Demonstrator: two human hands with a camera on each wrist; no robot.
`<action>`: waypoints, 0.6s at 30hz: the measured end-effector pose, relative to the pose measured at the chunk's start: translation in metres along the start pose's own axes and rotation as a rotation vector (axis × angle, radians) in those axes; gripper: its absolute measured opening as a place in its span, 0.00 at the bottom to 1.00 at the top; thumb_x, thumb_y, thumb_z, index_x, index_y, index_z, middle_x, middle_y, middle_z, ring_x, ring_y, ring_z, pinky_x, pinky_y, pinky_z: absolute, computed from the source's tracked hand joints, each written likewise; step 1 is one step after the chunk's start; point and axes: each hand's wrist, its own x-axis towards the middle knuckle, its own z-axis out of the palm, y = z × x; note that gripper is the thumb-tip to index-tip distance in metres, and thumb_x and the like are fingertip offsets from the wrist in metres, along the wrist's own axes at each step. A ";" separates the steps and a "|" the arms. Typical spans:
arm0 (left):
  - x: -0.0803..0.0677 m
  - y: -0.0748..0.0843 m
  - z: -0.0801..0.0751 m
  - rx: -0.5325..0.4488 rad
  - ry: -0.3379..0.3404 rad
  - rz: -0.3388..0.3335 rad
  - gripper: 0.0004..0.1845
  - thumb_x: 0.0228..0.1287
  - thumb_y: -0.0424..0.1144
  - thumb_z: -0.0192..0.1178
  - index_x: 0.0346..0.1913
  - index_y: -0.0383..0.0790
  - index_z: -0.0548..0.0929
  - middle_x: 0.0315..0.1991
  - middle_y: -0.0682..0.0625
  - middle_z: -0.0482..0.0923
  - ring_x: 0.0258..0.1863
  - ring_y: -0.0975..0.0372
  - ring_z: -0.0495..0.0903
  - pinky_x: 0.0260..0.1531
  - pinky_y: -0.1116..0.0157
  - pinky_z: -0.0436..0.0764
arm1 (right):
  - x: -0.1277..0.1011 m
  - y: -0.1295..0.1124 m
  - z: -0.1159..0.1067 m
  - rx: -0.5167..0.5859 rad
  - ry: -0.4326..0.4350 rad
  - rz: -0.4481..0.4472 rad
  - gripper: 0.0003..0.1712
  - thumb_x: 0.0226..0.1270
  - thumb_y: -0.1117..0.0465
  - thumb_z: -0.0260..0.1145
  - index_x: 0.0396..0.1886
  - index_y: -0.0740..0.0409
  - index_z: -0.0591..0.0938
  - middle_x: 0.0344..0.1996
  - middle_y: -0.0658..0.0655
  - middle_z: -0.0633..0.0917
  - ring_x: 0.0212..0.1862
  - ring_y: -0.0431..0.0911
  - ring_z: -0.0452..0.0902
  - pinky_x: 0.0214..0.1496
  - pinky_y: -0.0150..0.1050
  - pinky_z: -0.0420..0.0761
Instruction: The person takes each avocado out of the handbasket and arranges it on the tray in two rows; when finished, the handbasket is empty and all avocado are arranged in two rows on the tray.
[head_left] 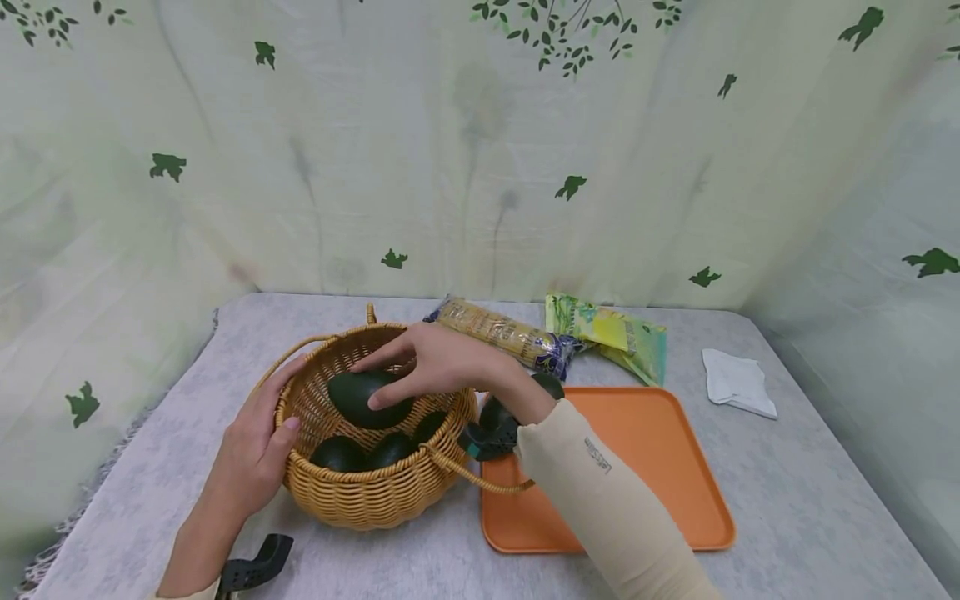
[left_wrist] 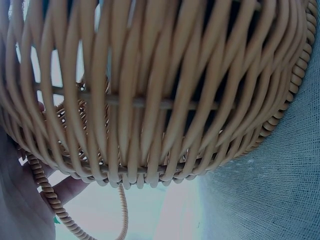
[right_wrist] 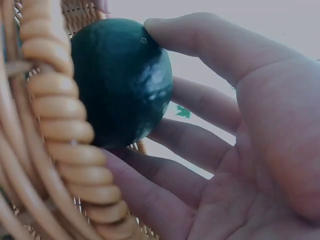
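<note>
A woven wicker basket [head_left: 360,492] stands on the grey cloth and holds several dark green avocados [head_left: 337,454]. My right hand [head_left: 390,377] reaches over its rim and grips one avocado [head_left: 358,398] between thumb and fingers, just above the others. In the right wrist view that avocado [right_wrist: 120,80] sits against my fingers [right_wrist: 200,105], beside the basket rim [right_wrist: 65,135]. My left hand [head_left: 281,404] grips the basket's left rim, thumb outside. The left wrist view shows the basket wall [left_wrist: 160,100] close up and part of my left hand [left_wrist: 20,200].
An orange tray [head_left: 630,467] lies right of the basket, with dark avocados [head_left: 551,383] at its near-left corner, partly hidden by my wrist. Behind lie a cracker packet [head_left: 502,333], a green packet [head_left: 611,333] and a white cloth [head_left: 738,382]. Curtains enclose the table.
</note>
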 end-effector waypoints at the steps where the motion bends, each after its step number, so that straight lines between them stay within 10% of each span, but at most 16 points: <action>1: 0.000 0.000 0.000 -0.003 -0.002 -0.002 0.35 0.72 0.37 0.49 0.81 0.52 0.61 0.77 0.45 0.65 0.72 0.40 0.66 0.70 0.68 0.61 | -0.001 0.000 0.000 0.002 0.006 -0.005 0.28 0.66 0.46 0.74 0.66 0.36 0.83 0.56 0.40 0.85 0.58 0.37 0.81 0.47 0.32 0.79; 7: 0.001 0.001 0.000 -0.011 -0.006 -0.014 0.34 0.72 0.38 0.48 0.81 0.52 0.61 0.77 0.44 0.65 0.71 0.40 0.66 0.63 0.35 0.69 | -0.012 0.000 0.000 0.002 0.054 -0.037 0.29 0.66 0.46 0.73 0.67 0.37 0.82 0.61 0.44 0.84 0.62 0.38 0.80 0.55 0.31 0.80; 13: 0.000 0.000 0.000 0.003 0.004 -0.001 0.34 0.72 0.38 0.49 0.81 0.52 0.61 0.76 0.45 0.66 0.71 0.41 0.68 0.67 0.73 0.60 | -0.023 -0.001 0.000 0.017 0.095 -0.029 0.29 0.65 0.45 0.74 0.66 0.36 0.83 0.58 0.44 0.86 0.58 0.37 0.82 0.54 0.32 0.81; 18: 0.001 -0.001 0.001 -0.008 0.016 0.025 0.34 0.72 0.37 0.49 0.81 0.51 0.62 0.75 0.44 0.67 0.70 0.42 0.68 0.62 0.84 0.55 | -0.030 0.000 -0.001 0.056 0.113 -0.024 0.29 0.65 0.45 0.74 0.67 0.36 0.82 0.59 0.42 0.85 0.57 0.34 0.81 0.52 0.34 0.81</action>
